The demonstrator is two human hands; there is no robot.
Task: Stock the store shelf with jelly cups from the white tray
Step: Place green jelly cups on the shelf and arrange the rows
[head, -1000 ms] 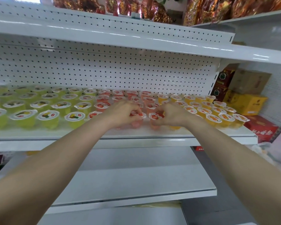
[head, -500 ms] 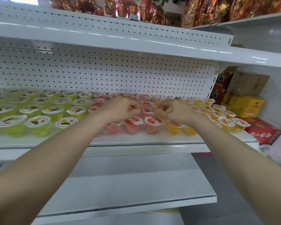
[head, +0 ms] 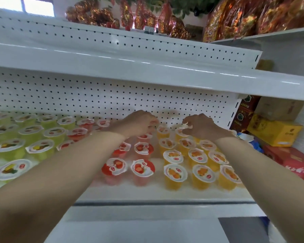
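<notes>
Jelly cups with white foil lids stand in rows on the white shelf (head: 147,192): green ones (head: 37,146) on the left, red ones (head: 142,168) in the middle, orange ones (head: 175,172) on the right. Both my arms reach to the back rows by the pegboard wall (head: 95,100). My left hand (head: 139,123) hovers with curled fingers over the rearmost red cups; what it holds is hidden. My right hand (head: 198,127) pinches the white lid rim of a back-row orange cup (head: 180,133). The white tray is out of view.
The upper shelf (head: 147,67) hangs low over the cups and carries red-gold foil packs (head: 95,16). To the right of the shelf unit stand a yellow carton (head: 274,132) and a red box (head: 297,162). A lower shelf (head: 139,230) juts out below.
Both hands have moved from the front red cups back toward the pegboard and spread apart. The view has come closer and tilted upward.
</notes>
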